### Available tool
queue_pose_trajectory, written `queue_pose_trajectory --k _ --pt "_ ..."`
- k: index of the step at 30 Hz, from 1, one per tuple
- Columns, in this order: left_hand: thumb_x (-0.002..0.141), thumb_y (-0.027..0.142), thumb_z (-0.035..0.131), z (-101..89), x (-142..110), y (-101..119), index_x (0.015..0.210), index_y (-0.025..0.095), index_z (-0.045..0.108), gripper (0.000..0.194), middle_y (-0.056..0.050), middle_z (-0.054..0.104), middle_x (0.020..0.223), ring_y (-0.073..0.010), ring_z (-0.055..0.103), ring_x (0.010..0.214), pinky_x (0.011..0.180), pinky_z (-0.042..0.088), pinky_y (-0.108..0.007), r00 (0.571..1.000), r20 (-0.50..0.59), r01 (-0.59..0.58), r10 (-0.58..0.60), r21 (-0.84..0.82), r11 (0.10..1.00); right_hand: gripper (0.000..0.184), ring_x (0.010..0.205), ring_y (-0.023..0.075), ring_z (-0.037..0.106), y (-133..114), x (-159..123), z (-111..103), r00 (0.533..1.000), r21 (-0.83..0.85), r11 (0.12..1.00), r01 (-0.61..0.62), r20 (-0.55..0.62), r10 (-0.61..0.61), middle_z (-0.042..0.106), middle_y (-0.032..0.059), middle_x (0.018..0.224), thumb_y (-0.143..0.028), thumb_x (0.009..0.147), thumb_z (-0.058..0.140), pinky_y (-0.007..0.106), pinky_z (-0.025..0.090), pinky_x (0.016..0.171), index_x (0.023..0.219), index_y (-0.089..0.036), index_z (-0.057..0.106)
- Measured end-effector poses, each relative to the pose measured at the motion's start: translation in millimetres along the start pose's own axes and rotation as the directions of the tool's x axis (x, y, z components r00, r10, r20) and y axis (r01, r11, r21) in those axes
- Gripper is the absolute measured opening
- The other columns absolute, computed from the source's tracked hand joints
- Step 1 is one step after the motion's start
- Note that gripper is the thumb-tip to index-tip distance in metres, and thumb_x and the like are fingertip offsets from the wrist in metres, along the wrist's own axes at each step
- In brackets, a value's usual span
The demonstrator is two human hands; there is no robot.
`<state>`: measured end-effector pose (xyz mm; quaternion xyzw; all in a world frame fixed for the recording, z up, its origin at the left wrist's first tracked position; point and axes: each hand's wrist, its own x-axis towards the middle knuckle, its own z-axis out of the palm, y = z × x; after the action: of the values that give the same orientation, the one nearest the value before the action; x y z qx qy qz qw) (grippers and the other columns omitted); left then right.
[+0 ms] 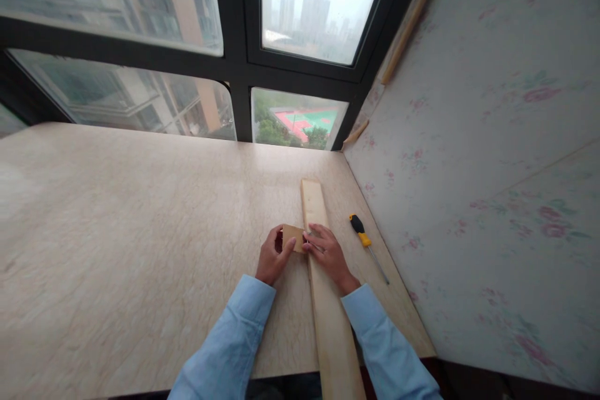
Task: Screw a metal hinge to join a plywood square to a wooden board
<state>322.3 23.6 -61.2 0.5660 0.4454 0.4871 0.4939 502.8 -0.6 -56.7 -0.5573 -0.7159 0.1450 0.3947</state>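
Note:
A small tan square, apparently a piece of sandpaper (291, 238) with dark red showing at its left and right sides, is held up between my hands. My left hand (275, 255) grips its left part, thumb across the tan face and fingers behind. At the right edge, the fingers of my right hand (325, 250) are bent and pinch it; their tips are partly hidden. Beneath my right hand lies a long pale wooden plank (332, 319), running from the counter's near edge away toward the window.
A screwdriver (360, 230) with a black and yellow handle lies right of the plank, near the floral-papered wall (469, 200). The stone-patterned counter (140, 250) extends left. Dark window frames (239, 75) rise at its back edge.

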Motion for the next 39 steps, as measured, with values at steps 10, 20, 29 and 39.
queue_pose_trajectory --k 10,20,29,39 --pt "0.080 0.026 0.057 -4.7 3 -23 0.120 0.013 0.057 0.042 -0.013 0.064 0.108 -0.0186 0.064 0.083 0.072 0.053 -0.032 0.970 -0.185 -0.093 0.160 0.326 0.941 0.032 0.120 0.0223 0.052 -1 1 -2 1.000 0.024 1.000 0.015 -0.003 -0.015 0.061 0.0085 0.125 -0.033 0.085 0.063 0.043 0.039 0.105 0.116 -0.024 0.068" --pt "0.082 0.024 0.048 -3.0 3 -17 0.108 0.013 0.066 0.034 -0.014 0.068 0.108 -0.0271 0.064 0.100 0.091 0.049 -0.042 0.976 -0.121 -0.089 0.179 0.527 0.845 0.042 0.120 0.0225 0.053 -2 1 -1 0.999 0.030 1.000 -0.006 -0.041 0.007 0.061 0.0109 0.124 -0.035 0.082 0.065 0.042 0.038 0.105 0.120 -0.019 0.062" --pt "0.080 0.025 0.051 -5.9 2 -12 0.106 0.014 0.067 0.033 -0.010 0.069 0.092 -0.0161 0.062 0.061 0.057 0.053 -0.030 0.986 -0.163 0.024 0.026 0.301 0.953 0.034 0.102 0.0204 0.061 -12 -2 -9 0.944 0.367 0.904 -0.219 -0.156 0.292 0.066 0.0108 0.110 -0.040 0.087 0.055 0.035 0.047 0.091 0.108 -0.015 0.064" --pt "0.080 0.025 0.050 -6.2 1 -3 0.101 0.012 0.062 0.027 -0.010 0.065 0.102 -0.0076 0.056 0.048 0.042 0.046 -0.020 0.986 -0.147 0.102 -0.082 0.131 0.986 0.043 0.066 0.0154 0.053 -11 -61 -46 0.839 0.415 0.843 -0.341 -0.270 0.472 0.057 0.0038 0.067 -0.052 0.089 0.050 0.027 0.043 0.065 0.066 -0.016 0.056"
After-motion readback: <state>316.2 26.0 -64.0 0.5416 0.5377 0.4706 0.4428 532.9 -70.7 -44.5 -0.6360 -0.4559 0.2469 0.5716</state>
